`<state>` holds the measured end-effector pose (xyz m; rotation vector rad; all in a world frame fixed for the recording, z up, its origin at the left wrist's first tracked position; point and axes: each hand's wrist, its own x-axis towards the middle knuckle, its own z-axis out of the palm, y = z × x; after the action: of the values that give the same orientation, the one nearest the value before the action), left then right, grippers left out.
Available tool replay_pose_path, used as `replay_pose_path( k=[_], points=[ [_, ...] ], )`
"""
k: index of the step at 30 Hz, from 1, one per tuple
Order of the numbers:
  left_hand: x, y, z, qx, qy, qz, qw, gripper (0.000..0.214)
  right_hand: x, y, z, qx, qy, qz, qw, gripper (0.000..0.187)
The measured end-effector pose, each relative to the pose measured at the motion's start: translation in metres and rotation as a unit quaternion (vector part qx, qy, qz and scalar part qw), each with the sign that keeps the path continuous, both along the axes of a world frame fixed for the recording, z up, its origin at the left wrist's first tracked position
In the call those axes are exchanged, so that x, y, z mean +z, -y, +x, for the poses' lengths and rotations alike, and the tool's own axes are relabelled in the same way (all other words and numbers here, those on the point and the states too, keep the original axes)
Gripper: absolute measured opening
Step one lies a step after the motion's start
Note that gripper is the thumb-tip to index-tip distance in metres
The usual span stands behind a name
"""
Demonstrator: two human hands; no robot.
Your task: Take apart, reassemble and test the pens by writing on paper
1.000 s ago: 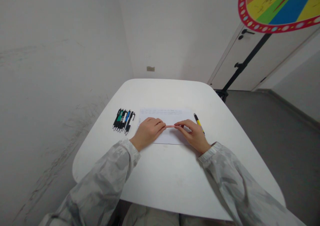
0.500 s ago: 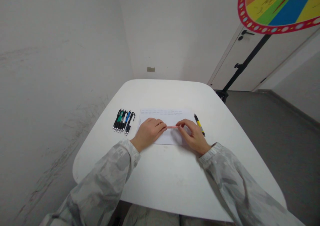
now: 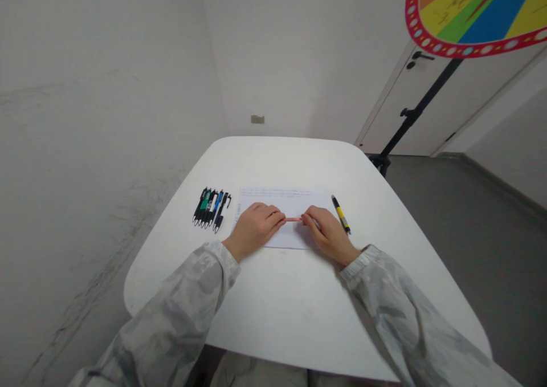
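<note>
My left hand [image 3: 255, 226] and my right hand [image 3: 327, 234] rest on a white sheet of paper [image 3: 285, 202] in the middle of a white table [image 3: 277, 296]. Both hands are closed in a pinch on the two ends of a thin pink pen [image 3: 293, 219], held level just above the paper. Only a short stretch of the pen shows between the fingertips. A yellow and black pen [image 3: 341, 214] lies on the table just right of my right hand.
A row of several black, green and blue pens [image 3: 211, 207] lies left of the paper. A white wall runs along the table's left side. At the back right stands a coloured wheel [image 3: 476, 11] on a black stand [image 3: 410, 116] before a door.
My right hand has slid left along the pink pen, so less of it shows between the hands. My left hand has stayed in place.
</note>
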<state>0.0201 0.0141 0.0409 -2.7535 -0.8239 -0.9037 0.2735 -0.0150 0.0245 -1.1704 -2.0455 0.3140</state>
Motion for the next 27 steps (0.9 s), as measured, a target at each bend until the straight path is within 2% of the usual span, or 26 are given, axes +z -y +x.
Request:
replay_pose_path(
  k=[2, 7, 14, 21, 27],
  points=[
    [0.0004, 0.0003, 0.0003, 0.003, 0.005, -0.006, 1.0, 0.024, 0.0008, 0.0014, 0.0004, 0.003, -0.004, -0.005, 1.0, 0.033],
    [0.0025, 0.0017, 0.0007, 0.007, 0.009, -0.015, 1.0, 0.025, 0.005, 0.0065, -0.0004, 0.008, -0.034, -0.01, 0.999, 0.014],
    [0.0033, 0.0023, 0.0013, -0.002, 0.004, -0.002, 1.0, 0.024, 0.0038, 0.0007, 0.0, 0.027, 0.0, 0.002, 1.0, 0.032],
    [0.0018, 0.0005, 0.0012, 0.001, 0.002, -0.009, 1.0, 0.025, 0.0073, 0.0059, -0.0005, 0.019, -0.038, 0.005, 0.999, 0.017],
    [0.0011, 0.0005, 0.0011, -0.01, 0.001, 0.011, 1.0, 0.022, 0.0033, 0.0003, -0.0008, 0.029, -0.005, 0.002, 1.0, 0.037]
  ],
)
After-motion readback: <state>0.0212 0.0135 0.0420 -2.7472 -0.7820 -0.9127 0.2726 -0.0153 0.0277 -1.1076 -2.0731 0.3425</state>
